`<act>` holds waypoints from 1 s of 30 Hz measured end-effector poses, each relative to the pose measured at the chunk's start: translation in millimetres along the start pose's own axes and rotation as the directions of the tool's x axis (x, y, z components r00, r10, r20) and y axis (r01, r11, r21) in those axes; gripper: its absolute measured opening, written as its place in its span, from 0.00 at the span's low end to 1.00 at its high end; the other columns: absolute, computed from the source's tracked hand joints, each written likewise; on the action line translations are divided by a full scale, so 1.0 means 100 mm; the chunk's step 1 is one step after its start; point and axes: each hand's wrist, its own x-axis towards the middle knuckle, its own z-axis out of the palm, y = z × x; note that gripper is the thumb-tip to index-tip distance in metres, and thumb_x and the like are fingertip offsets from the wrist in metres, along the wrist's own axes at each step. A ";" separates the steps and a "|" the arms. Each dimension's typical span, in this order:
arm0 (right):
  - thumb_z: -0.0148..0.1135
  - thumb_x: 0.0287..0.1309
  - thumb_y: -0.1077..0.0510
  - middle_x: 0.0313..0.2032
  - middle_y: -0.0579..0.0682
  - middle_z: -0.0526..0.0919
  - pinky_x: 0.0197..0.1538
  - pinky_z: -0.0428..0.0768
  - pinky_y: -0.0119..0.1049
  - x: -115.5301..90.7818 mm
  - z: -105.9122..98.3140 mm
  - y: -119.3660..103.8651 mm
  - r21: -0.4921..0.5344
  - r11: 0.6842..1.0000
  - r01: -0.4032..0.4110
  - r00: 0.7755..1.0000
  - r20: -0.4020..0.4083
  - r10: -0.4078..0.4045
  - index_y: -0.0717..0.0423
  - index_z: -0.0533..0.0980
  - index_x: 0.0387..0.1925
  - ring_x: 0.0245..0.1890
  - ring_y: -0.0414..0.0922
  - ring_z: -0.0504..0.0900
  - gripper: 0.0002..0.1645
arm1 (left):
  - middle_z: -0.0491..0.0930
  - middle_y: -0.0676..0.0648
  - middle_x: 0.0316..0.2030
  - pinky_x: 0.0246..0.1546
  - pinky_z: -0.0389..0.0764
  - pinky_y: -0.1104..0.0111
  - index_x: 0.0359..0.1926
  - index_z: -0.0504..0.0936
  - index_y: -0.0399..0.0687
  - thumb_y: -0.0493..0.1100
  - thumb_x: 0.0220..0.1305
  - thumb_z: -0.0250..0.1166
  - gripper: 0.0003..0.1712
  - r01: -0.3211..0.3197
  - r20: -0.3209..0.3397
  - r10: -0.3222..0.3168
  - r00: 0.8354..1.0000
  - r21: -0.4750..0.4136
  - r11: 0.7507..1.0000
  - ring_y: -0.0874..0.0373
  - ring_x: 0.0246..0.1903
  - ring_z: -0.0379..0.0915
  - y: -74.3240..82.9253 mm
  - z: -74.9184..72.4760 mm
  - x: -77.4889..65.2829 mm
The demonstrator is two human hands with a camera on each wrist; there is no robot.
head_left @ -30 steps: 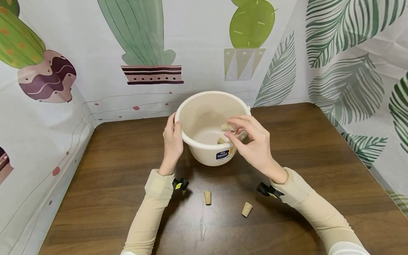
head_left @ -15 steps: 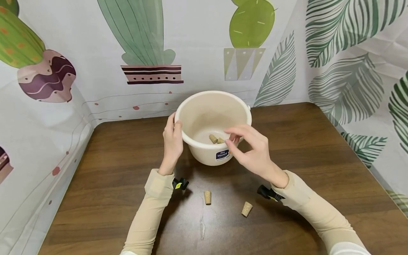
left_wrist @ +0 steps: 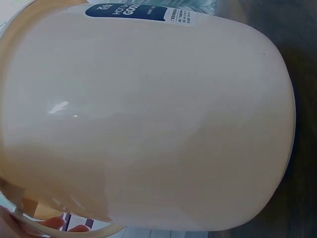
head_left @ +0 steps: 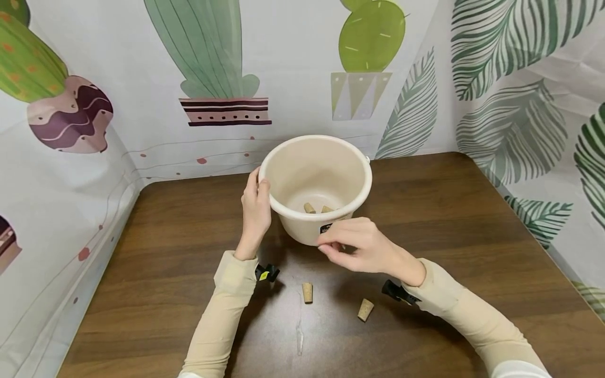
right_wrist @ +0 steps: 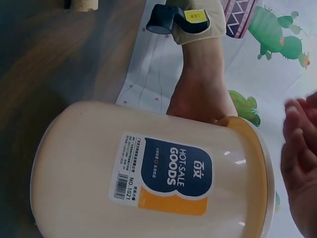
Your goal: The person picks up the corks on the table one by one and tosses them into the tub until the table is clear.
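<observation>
A cream plastic bucket (head_left: pixel 302 228) stands on the table, its mouth tipped slightly into view. My left hand (head_left: pixel 257 210) grips its rim on the left side; in the left wrist view a few fingertips (left_wrist: pixel 49 224) show near the rim and handle. Inside on the bucket's floor lie two tapered corks, one cork (head_left: pixel 309 208) left of the other cork (head_left: pixel 326 209). My right hand (head_left: pixel 361 245) hovers in front of the bucket, partly covering its label (right_wrist: pixel 176 173), fingers relaxed and nothing visible in them. Two more corks lie nearer: one cork (head_left: pixel 307 293) central, another cork (head_left: pixel 365 310) to its right.
The brown wooden table (head_left: pixel 156 294) carries the bucket close to its back edge. Behind it hangs a white cloth (head_left: pixel 302 63) printed with cacti and leaves. A clear strip-like mark (head_left: pixel 300 338) runs along the tabletop near the front.
My right hand has let a cork go into the bucket, then drawn back over the rim toward the front. The dropped cork has rolled a little left. My left hand stays at the rim.
</observation>
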 end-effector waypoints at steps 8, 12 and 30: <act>0.60 0.62 0.57 0.27 0.38 0.78 0.35 0.71 0.19 -0.11 0.10 -0.03 -0.032 0.996 -0.082 0.903 0.421 0.088 0.48 0.80 0.33 0.28 0.32 0.73 0.04 | 0.76 0.44 0.59 0.55 0.74 0.54 0.64 0.71 0.51 0.48 0.67 0.44 0.27 -0.002 -0.006 0.002 1.000 0.012 1.000 0.52 0.54 0.74 0.00 0.00 0.00; 0.61 0.61 0.56 0.30 0.39 0.81 0.38 0.72 0.19 -0.17 0.17 -0.04 -0.061 0.991 -0.119 0.801 0.584 0.133 0.46 0.80 0.34 0.30 0.34 0.76 0.02 | 0.76 0.44 0.59 0.56 0.74 0.54 0.65 0.71 0.51 0.48 0.68 0.44 0.27 -0.001 -0.010 0.001 1.000 0.006 1.000 0.52 0.54 0.74 0.00 0.00 0.00; 0.68 0.53 0.59 0.53 0.47 0.80 0.52 0.75 0.30 -0.27 0.43 -0.07 -0.165 0.974 -0.153 0.569 0.791 0.223 0.44 0.79 0.51 0.48 0.43 0.77 0.22 | 0.77 0.43 0.57 0.54 0.74 0.55 0.64 0.71 0.51 0.47 0.68 0.44 0.26 -0.015 -0.007 0.015 1.000 0.006 1.000 0.51 0.52 0.74 -0.01 -0.01 0.00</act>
